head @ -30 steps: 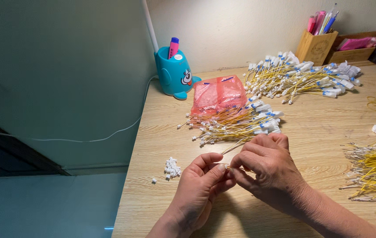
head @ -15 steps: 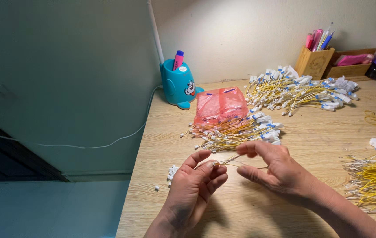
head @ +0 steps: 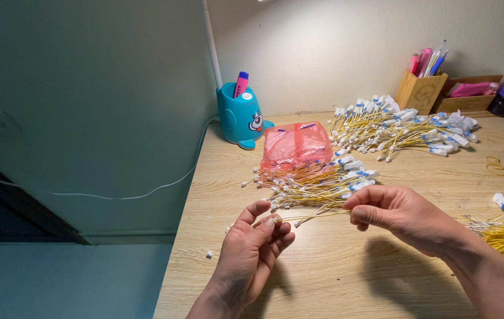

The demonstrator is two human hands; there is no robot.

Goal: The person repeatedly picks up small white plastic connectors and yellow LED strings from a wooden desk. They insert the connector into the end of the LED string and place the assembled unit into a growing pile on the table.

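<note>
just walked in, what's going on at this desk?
A person holds one thin yellow wire stretched between both hands above a wooden desk. The left hand pinches one end and the right hand grips the other. Just behind lies a pile of similar yellow wires with white tips, partly on a pink bag. More piles lie farther back and at the right edge.

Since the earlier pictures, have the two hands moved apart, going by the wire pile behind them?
Yes. The right hand has drawn away rightward from the left hand, stretching a yellow wire between them, in front of the wire pile.
</note>
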